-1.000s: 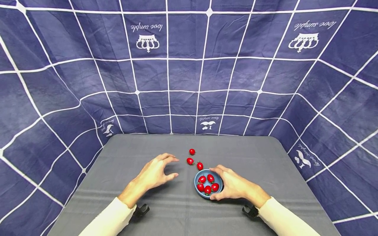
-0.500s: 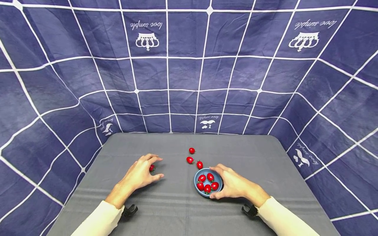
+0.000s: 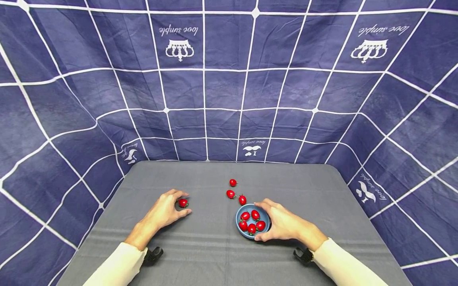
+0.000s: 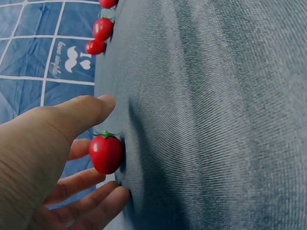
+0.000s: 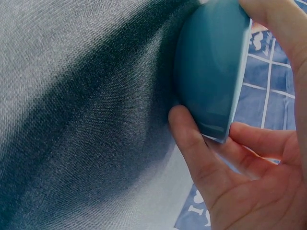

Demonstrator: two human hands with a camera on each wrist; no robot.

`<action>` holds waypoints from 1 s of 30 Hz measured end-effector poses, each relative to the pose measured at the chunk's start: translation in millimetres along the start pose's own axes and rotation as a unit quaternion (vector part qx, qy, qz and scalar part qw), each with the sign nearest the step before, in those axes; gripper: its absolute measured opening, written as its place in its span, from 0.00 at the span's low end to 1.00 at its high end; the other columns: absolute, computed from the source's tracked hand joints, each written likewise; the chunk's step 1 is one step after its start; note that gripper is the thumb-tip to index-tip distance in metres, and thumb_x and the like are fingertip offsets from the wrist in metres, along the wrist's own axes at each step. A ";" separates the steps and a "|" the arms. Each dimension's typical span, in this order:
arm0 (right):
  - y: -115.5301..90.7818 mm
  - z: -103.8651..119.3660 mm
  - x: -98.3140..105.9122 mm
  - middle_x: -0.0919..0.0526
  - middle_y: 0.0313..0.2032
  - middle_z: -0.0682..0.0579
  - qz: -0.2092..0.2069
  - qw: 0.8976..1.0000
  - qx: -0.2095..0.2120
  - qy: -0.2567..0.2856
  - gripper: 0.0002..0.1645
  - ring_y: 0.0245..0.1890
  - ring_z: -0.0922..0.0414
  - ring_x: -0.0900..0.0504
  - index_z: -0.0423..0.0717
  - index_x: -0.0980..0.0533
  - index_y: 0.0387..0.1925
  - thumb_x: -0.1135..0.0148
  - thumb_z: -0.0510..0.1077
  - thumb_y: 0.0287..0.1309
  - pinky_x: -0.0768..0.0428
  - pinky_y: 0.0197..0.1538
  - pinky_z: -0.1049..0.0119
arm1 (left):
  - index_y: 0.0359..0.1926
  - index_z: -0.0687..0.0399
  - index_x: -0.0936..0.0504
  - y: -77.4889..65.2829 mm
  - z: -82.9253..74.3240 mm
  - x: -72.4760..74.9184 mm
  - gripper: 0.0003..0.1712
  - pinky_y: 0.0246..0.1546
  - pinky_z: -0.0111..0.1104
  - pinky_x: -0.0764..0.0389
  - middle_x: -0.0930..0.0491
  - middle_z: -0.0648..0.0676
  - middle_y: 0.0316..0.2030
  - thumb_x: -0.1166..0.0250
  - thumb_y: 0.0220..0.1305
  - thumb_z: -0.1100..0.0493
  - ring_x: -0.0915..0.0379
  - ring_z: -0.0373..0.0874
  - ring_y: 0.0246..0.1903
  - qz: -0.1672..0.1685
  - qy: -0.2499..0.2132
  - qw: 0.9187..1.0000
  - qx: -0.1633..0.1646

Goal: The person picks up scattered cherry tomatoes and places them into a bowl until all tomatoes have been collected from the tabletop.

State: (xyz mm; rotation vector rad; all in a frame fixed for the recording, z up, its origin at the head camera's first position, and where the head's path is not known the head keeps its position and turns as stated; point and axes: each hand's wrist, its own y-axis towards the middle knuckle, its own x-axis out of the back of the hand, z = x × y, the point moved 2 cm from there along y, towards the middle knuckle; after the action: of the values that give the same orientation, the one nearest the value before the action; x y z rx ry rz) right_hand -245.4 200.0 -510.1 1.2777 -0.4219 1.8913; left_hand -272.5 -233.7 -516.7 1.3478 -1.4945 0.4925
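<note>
A red cherry tomato with a green stem lies on the grey cloth at the left. Around it curves my left hand, thumb and fingers spread on either side. The left wrist view shows a gap between the thumb and this tomato. On the right, my right hand holds a small blue bowl by its side, the thumb and fingers round its rim. Several cherry tomatoes sit inside the bowl. In the right wrist view, fingertips press the bowl's outer wall.
Three more cherry tomatoes lie loose behind the bowl: one close to its rim, another slightly left, the third farther back. Grey cloth covers the table, and a blue curtain with white lines encloses its back and sides.
My left hand has moved left, away from the middle, and come down around the single tomato, which was hidden behind the fingers before. The right hand and the bowl have stayed in place.
</note>
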 end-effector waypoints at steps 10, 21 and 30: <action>0.4 1.2 1.8 0.12 0.61 0.51 0.003 1.000 -0.004 -0.004 0.62 0.56 0.57 0.10 0.36 0.20 0.75 0.05 0.65 0.48 0.08 0.65 0.60 | 0.44 0.55 0.05 5.8 0.9 -6.9 0.18 0.42 0.43 0.09 0.12 0.54 0.36 0.08 0.57 0.56 0.11 0.48 0.36 -0.029 -0.014 0.999 0.023; -2.0 -3.0 0.7 0.12 0.64 0.53 0.004 1.000 -0.006 0.003 0.65 0.60 0.57 0.10 0.40 0.24 0.81 0.07 0.70 0.51 0.09 0.69 0.55 | 0.41 0.56 0.03 4.1 3.5 -5.4 0.13 0.36 0.35 0.12 0.13 0.53 0.32 0.12 0.55 0.67 0.15 0.43 0.32 -0.031 -0.015 0.999 0.028; -4.5 -6.5 1.2 0.13 0.66 0.55 0.008 0.999 -0.017 0.026 0.64 0.62 0.58 0.12 0.45 0.22 0.81 0.08 0.73 0.52 0.10 0.69 0.58 | 0.43 0.57 0.02 5.6 1.4 -1.5 0.13 0.38 0.33 0.12 0.12 0.54 0.34 0.13 0.56 0.68 0.14 0.44 0.34 -0.012 -0.025 0.999 0.046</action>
State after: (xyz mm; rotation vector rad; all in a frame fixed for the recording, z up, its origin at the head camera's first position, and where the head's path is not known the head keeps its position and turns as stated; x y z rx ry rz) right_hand -246.2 207.6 -512.6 1.2044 -0.4360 1.9187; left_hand -278.4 -232.6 -516.7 1.4570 -1.5108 0.5210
